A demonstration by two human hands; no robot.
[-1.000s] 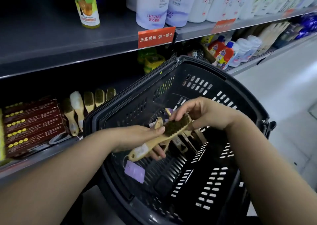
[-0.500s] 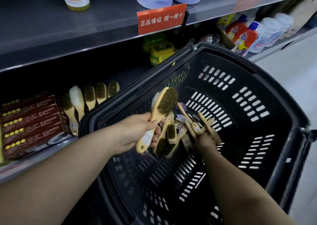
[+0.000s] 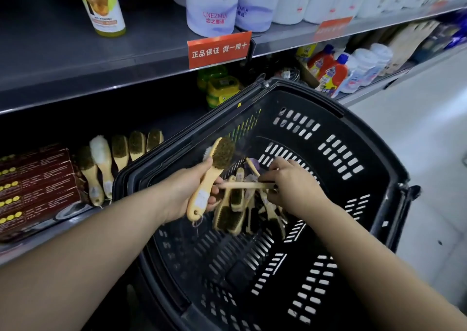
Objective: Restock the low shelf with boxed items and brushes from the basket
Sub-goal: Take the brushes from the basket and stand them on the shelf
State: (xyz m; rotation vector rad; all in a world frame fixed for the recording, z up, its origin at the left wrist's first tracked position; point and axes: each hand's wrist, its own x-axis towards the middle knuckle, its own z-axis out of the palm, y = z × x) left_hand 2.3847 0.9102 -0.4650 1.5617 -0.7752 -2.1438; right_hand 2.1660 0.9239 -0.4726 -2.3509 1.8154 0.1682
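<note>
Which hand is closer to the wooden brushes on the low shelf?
Left. The left hand is just right of the wooden brush row; the right hand is farther, inside the black plastic basket.

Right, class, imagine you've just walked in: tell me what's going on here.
A person is restocking the low shelf from a black basket. Their left hand grips a wooden brush by its handle, bristle head up, above the basket. Their right hand reaches into the pile of brushes inside and pinches a second brush by its handle. On that shelf, a row of brushes lies beside dark red boxes.
</note>
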